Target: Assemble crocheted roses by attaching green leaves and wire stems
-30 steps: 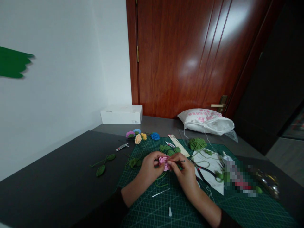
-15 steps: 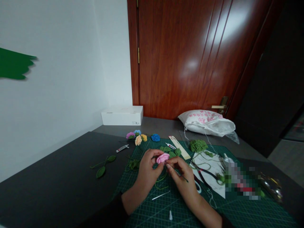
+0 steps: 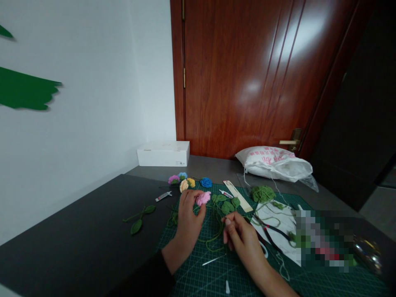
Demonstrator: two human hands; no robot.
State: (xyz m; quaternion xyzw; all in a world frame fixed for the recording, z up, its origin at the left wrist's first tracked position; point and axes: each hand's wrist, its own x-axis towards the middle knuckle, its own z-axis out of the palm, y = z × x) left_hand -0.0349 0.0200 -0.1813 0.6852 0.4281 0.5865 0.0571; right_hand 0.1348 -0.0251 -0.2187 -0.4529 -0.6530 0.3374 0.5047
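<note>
The left hand [image 3: 188, 218] pinches a formed pink yarn flower [image 3: 203, 199]; green yarn leaves [image 3: 227, 207] lie apart; the right hand [image 3: 243, 234] curls, grip unclear.

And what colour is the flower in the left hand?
The crocheted flower is pink, clearest in the head view.

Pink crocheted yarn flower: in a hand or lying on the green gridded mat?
In hand: the left hand holds the pink flower between fingers and thumb; the right hand is apart from it.
</note>
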